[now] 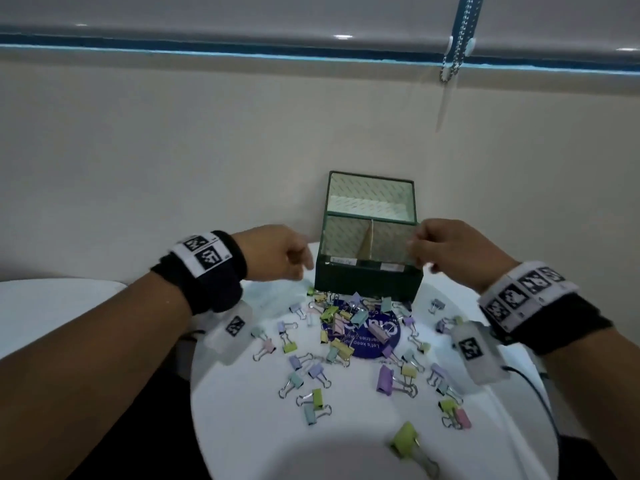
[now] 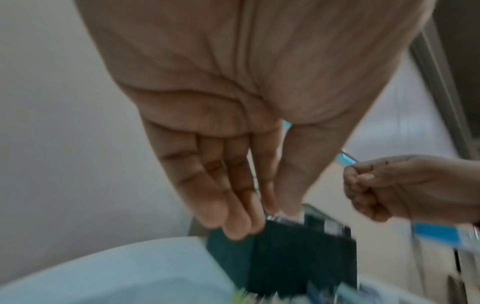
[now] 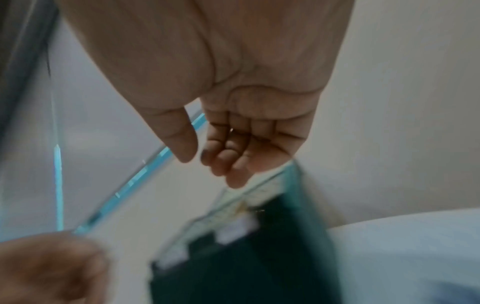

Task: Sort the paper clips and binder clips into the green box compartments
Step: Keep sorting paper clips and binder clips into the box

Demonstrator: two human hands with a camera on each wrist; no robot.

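Standing open-lidded at 12 o'clock on the white surface (image 1: 242, 427), green box (image 1: 369, 284), divider splitting it into two compartments; lying scattered from 6 to 12 o'clock before it, pastel binder clips (image 1: 346, 327); hovering at box's 9 o'clock, left hand (image 1: 273, 252), fingers hanging nearly straight, holding nothing; hovering at box's 3 o'clock rim, right hand (image 1: 450, 249), fingers curling loosely, contents impossible to tell.

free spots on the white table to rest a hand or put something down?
Bare: the near-left table surface, between the table edge and the loose binder clips; a smaller strip left of the green box, under the left hand. Crowded: directly in front of the box, on the blue sticker, and the right side.
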